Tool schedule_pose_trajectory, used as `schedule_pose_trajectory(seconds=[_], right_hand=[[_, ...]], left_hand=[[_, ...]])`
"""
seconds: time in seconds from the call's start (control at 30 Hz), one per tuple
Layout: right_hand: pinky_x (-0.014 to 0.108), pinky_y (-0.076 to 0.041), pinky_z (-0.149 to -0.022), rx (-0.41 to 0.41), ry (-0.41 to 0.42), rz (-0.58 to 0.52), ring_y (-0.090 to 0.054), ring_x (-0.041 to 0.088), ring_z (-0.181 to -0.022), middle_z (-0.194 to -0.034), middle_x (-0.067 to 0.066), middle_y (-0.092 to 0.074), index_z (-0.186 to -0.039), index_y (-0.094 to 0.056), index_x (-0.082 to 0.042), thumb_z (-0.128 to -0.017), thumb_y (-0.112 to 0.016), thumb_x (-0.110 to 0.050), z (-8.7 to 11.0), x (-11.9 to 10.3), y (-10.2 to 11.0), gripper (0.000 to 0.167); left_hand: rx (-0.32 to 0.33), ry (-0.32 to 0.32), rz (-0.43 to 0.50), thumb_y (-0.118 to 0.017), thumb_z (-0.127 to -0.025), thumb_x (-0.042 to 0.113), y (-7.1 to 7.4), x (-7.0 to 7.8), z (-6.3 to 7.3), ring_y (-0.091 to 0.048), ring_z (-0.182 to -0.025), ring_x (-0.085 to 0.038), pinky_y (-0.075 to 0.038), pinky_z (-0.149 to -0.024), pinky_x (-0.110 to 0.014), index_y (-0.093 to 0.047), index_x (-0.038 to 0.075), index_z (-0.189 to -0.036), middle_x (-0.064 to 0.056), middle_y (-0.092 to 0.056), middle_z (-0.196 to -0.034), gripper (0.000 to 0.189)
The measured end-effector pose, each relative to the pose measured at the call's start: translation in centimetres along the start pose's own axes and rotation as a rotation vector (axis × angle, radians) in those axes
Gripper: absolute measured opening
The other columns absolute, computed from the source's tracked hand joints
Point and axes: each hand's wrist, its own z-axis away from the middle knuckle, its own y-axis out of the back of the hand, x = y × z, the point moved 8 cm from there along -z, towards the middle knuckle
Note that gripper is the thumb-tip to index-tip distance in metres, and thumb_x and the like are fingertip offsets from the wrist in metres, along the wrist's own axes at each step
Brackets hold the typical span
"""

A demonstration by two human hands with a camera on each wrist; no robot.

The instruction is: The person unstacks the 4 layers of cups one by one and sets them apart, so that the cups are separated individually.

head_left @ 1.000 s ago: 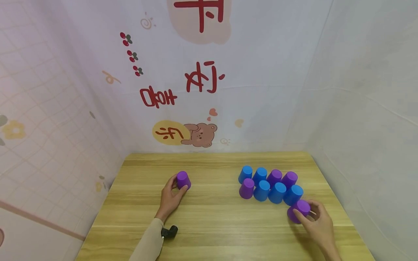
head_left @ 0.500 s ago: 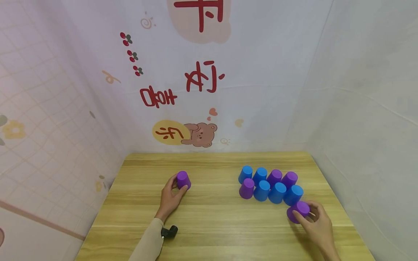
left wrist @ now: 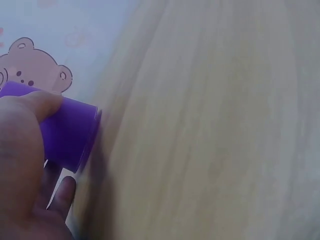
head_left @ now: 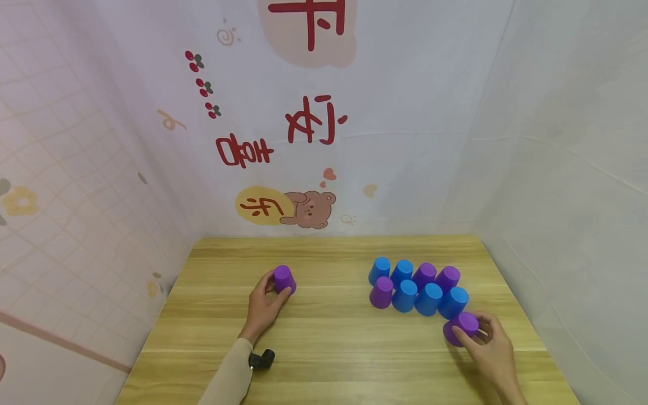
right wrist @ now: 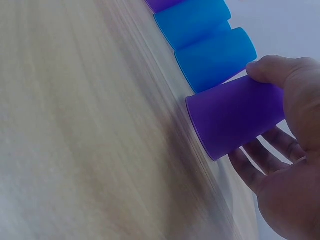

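My left hand [head_left: 263,309] grips an upside-down purple cup [head_left: 284,280] on the left half of the table, thumb on the near side and fingers behind it. In the left wrist view that cup [left wrist: 70,130] has its rim at the wood. At the right, my right hand [head_left: 491,346] holds another upside-down purple cup [head_left: 460,329], thumb across its front. This cup [right wrist: 235,117] stands beside a blue cup [right wrist: 217,60] in the right wrist view. Just beyond it, two rows of upside-down cups stand close together, with a purple cup [head_left: 382,292] at the front row's left end.
The front row continues with several blue cups [head_left: 428,299]; the back row has blue cups [head_left: 379,271] and purple cups [head_left: 448,279]. A wooden table [head_left: 324,349] lies beneath, with a printed cloth wall [head_left: 405,140] behind. A black wrist mount [head_left: 261,360] sits at my left sleeve.
My right hand and its purple cup have shifted very slightly toward me. The left hand keeps its grip in the same place, and the rows of cups stand as before.
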Motion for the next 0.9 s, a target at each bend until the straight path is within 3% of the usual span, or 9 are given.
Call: schedule_pose_trajectory(seconds=[0.27, 0.73, 0.9], right_hand=[[0.001, -0.057, -0.085, 0.002, 0.002, 0.014, -0.058, -0.024, -0.104, -0.113, -0.035, -0.060, -0.146, -0.058, -0.003, -0.094, -0.095, -0.018, -0.1, 0.2, -0.1, 0.066], [0.002, -0.059, -0.085, -0.003, 0.025, 0.008, -0.059, -0.023, -0.103, -0.112, -0.035, -0.061, -0.144, -0.058, -0.002, -0.094, -0.096, -0.019, 0.1, -0.3, 0.0, 0.065], [0.003, -0.059, -0.084, -0.003, 0.033, 0.013, -0.059, -0.023, -0.103, -0.111, -0.037, -0.060, -0.143, -0.059, -0.003, -0.093, -0.096, -0.018, 0.0, -0.2, 0.0, 0.064]], left_hand=[[0.007, -0.039, 0.035, -0.088, -0.101, 0.016, -0.6, 2.0, -0.3, -0.065, -0.149, -0.039, -0.054, -0.128, -0.055, -0.059, 0.007, -0.160, -0.019, -0.068, -0.157, 0.066], [-0.151, -0.067, 0.085, -0.090, -0.100, 0.021, -4.0, 7.1, 0.4, -0.070, -0.142, -0.029, -0.058, -0.124, -0.049, -0.058, 0.018, -0.161, -0.007, -0.069, -0.157, 0.069], [-0.191, -0.125, 0.112, -0.091, -0.099, 0.021, -5.2, 8.6, 0.9, -0.073, -0.138, -0.032, -0.060, -0.121, -0.050, -0.058, 0.013, -0.159, -0.011, -0.070, -0.155, 0.069]])
